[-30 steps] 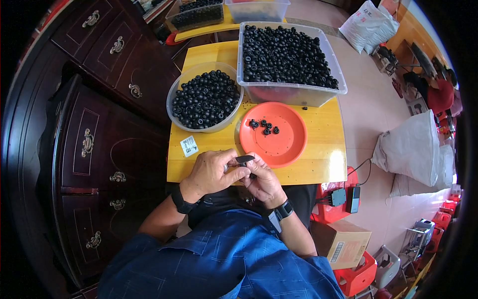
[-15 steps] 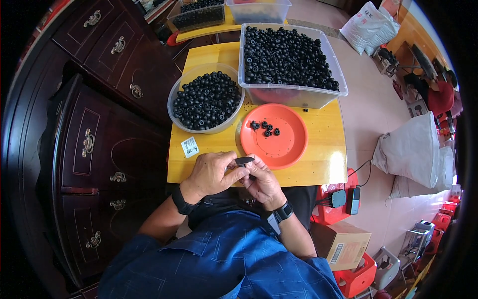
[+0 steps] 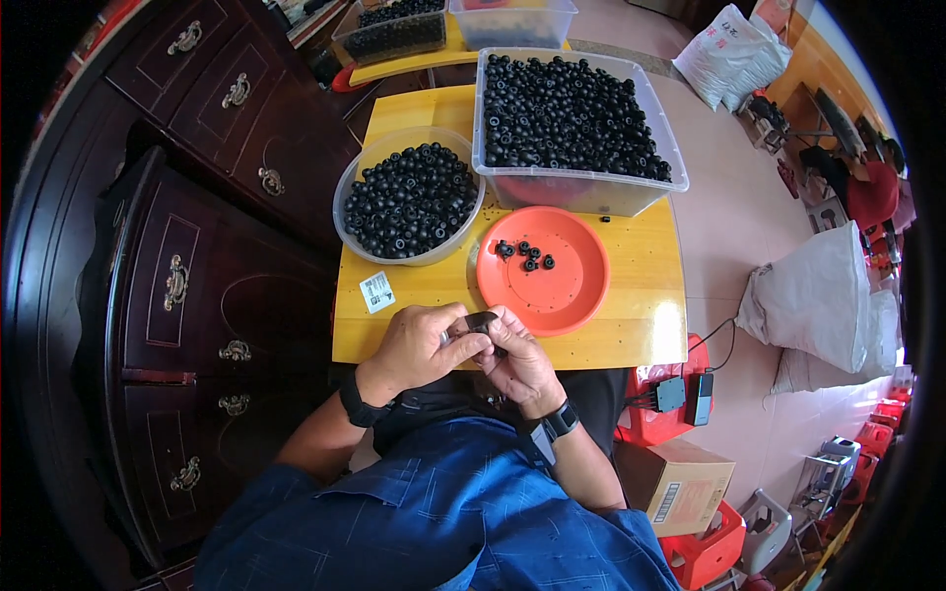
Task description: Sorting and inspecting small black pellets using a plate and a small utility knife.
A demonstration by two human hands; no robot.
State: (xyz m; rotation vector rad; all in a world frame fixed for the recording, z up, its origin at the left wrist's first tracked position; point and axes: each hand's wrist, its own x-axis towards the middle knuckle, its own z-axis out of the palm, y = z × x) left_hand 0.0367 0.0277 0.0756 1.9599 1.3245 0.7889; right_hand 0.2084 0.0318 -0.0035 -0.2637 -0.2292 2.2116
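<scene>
Holding dark blade (image 3: pixel 480 320) between both hands, over near edge of yellow bench (image 3: pixel 636 295), just short of orange plate (image 3: pixel 552 307). Pinching blade's left end with thumb and forefinger of left hand (image 3: pixel 419 340); not seeing that hand's remaining fingers clearly. Pressing thumb and curled fingers of right hand (image 3: pixel 522 366) together at blade's other end, apparently around a small dark piece (image 3: pixel 500 348); not making out its shape, being mostly hidden by fingers. Wearing black bands on both wrists, plus a blue shirt (image 3: pixel 424 502). Seeing several small black rings (image 3: pixel 532 265) lying in plate, grouping toward its upper left. Spotting one loose black ring (image 3: pixel 605 219) on bench, just beyond plate. Finding a white label (image 3: pixel 376 293) lying flat left of plate, below a round clear tub (image 3: pixel 456 145) holding many black rings. Noting a larger clear bin (image 3: pixel 591 194) standing behind plate, carrying a heap of similar rings. Further out, seeing dark wooden drawers (image 3: pixel 227 295) along left, a cardboard box (image 3: pixel 695 483) lower right, and a white sack (image 3: pixel 813 291) standing on floor at right.
</scene>
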